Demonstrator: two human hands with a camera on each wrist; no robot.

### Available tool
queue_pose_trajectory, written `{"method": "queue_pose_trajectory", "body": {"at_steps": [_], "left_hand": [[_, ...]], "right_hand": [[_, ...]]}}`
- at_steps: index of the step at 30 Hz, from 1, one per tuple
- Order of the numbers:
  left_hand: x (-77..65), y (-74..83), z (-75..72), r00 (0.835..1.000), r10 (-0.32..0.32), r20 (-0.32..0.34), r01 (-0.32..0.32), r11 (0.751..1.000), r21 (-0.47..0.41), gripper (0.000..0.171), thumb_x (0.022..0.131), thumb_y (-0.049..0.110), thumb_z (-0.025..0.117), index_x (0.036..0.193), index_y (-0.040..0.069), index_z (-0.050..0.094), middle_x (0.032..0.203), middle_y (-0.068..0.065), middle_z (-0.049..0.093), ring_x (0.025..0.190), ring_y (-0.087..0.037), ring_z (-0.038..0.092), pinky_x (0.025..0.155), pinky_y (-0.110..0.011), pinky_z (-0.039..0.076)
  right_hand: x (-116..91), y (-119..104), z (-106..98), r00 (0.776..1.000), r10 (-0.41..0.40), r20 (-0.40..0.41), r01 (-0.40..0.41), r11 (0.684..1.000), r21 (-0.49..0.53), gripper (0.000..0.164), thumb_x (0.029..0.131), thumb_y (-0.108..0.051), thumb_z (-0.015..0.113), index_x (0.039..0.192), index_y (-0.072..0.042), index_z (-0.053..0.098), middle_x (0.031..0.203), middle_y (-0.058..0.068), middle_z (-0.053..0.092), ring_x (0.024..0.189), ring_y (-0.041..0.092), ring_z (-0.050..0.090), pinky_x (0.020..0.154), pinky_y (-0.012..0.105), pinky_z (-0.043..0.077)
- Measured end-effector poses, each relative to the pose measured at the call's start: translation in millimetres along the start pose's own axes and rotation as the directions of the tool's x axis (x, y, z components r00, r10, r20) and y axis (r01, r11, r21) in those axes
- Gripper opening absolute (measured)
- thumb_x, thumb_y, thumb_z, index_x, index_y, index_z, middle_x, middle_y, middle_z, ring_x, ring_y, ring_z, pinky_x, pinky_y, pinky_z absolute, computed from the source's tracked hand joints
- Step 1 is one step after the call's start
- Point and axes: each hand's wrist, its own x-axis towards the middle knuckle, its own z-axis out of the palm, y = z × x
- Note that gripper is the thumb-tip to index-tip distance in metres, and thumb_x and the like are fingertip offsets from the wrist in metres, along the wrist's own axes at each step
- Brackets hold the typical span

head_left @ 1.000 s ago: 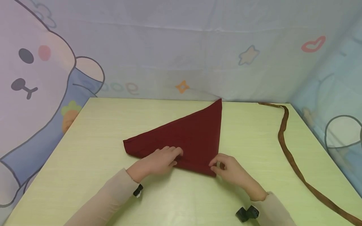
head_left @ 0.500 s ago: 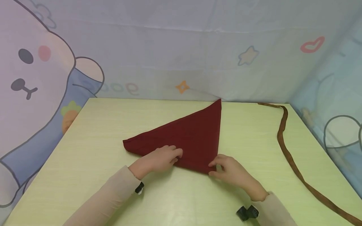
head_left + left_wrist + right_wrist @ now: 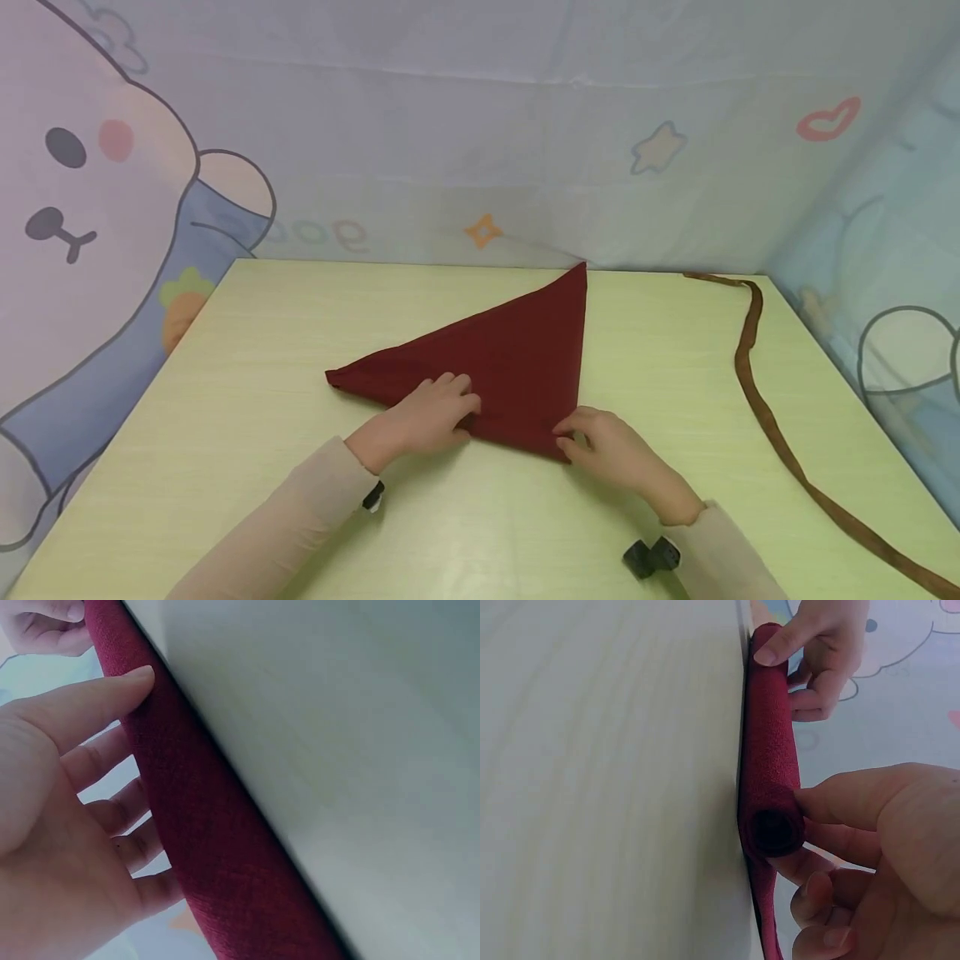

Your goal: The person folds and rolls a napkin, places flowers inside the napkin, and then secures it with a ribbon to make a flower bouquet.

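Note:
A dark red cloth lies on the table, its near edge rolled into a tube. The right wrist view shows the rolled end with a hollow, spiral opening. My left hand holds the middle of the roll, with the thumb on the near side and the fingers over the far side; in the left wrist view the left thumb lies on the red fabric. At the right end, my right hand pinches the roll between thumb and fingers. The cloth's far corner points to the table's back edge.
A long brown strip runs down the right side of the pale table. A printed curtain hangs behind and beside the table. Small black devices, such as the right one, sit at both wrists.
The cloth's near edge has rolled slightly away from the person, and its left end has narrowed. The left hand has moved a little forward; the right hand has adjusted slightly at its end.

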Motion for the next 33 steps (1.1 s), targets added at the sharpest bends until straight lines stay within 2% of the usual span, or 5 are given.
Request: {"method": "queue_pose_trajectory", "body": {"at_steps": [4,12,23,28,33], "left_hand": [[2.1,1.8,-1.8,1.0,0.019,-0.017,-0.018,0.997,0.073,0.025,0.088,0.019,0.071,0.11,0.009,0.068,0.103,-0.004,0.054,0.099,-0.023,0.049,0.079,-0.039,0.04],[4.8,1.9,-5.6,1.0,0.03,0.007,-0.03,0.994,0.103,0.021,0.091,0.02,0.066,0.11,0.01,0.069,0.099,-0.003,0.058,0.095,-0.022,0.053,0.076,-0.038,0.042],[9.8,-4.2,-4.1,0.999,-0.024,0.023,0.024,1.0,-0.012,0.023,0.089,0.021,0.068,0.108,0.013,0.057,0.105,-0.002,0.062,0.101,-0.022,0.057,0.083,-0.04,0.043],[9.5,-3.3,-3.7,0.999,-0.023,0.024,0.023,1.0,-0.009,0.027,0.086,0.02,0.072,0.108,0.011,0.058,0.107,-0.004,0.057,0.103,-0.024,0.052,0.085,-0.045,0.042],[10.2,-1.6,-4.1,1.0,-0.026,-0.004,0.026,0.999,0.033,0.026,0.086,0.019,0.072,0.108,0.01,0.062,0.107,-0.005,0.053,0.103,-0.025,0.048,0.086,-0.047,0.038]], "right_hand": [[0.7,-0.5,-0.6,0.998,0.052,0.018,-0.053,0.998,0.044,0.012,0.091,-0.006,0.061,0.1,-0.002,0.068,0.092,0.003,0.065,0.056,0.0,0.041,0.054,0.021,0.041],[0.3,0.9,-2.1,0.998,0.054,0.024,-0.057,0.991,0.119,0.014,0.089,-0.007,0.067,0.101,-0.001,0.069,0.093,0.004,0.061,0.06,0.003,0.039,0.054,0.021,0.04],[4.9,1.6,-2.9,0.998,0.059,0.034,-0.059,0.998,0.013,0.021,0.085,-0.011,0.071,0.103,-0.001,0.071,0.089,0.001,0.063,0.056,0.002,0.035,0.054,0.021,0.038],[7.3,1.6,-4.9,0.999,0.038,0.038,-0.037,0.999,-0.021,0.021,0.086,-0.011,0.069,0.103,0.001,0.07,0.09,0.002,0.065,0.054,0.0,0.036,0.052,0.021,0.038],[9.8,5.1,-6.2,0.998,0.044,0.047,-0.045,0.999,0.021,0.022,0.088,-0.009,0.065,0.106,0.001,0.069,0.083,0.0,0.064,0.051,0.0,0.036,0.05,0.021,0.038]]}}
